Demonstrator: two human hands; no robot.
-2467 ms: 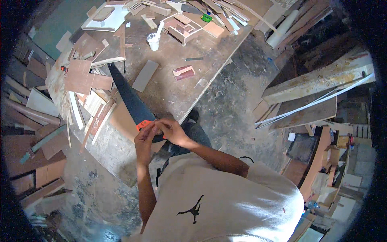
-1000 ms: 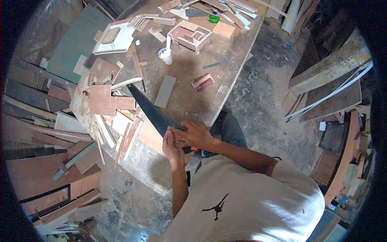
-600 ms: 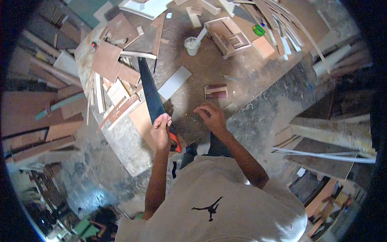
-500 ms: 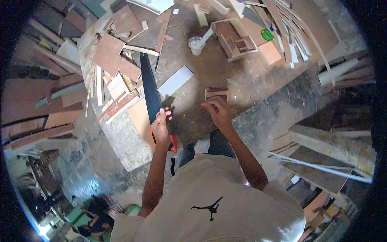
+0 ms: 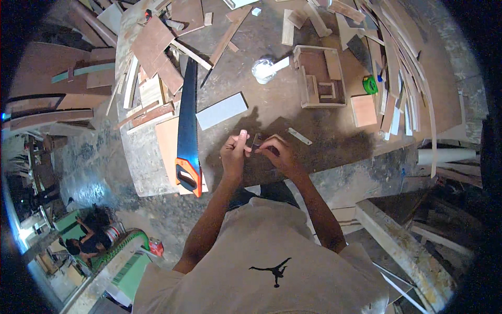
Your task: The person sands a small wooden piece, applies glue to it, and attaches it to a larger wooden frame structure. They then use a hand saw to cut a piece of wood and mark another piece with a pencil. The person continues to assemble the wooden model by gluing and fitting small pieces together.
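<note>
Close to the near table edge, my hands are almost together. A small brown wooden piece (image 5: 256, 140) with a paler edge shows between them, partly hidden by fingers. My left hand (image 5: 234, 154) is closed at the piece's left side, its thumb pointing up. The fingers of my right hand (image 5: 278, 154) are bent in a pinch at its right side. To the left lies a handsaw (image 5: 188, 125) with a dark blade and an orange and black handle, touched by neither hand. A short pale strip (image 5: 299, 136) rests just beyond my right hand.
A white board (image 5: 222, 111) lies beyond my left hand. Farther off stand a white cup (image 5: 263, 72) with a pale stick and a wooden box frame (image 5: 320, 78). A green tape measure (image 5: 370, 85) sits right, by long strips. Offcuts crowd the far left. Someone sits at lower left.
My left hand has let go of the saw, which now lies on the table, and has moved right. My right hand has drawn nearer it, and the small wooden piece is now between them.
</note>
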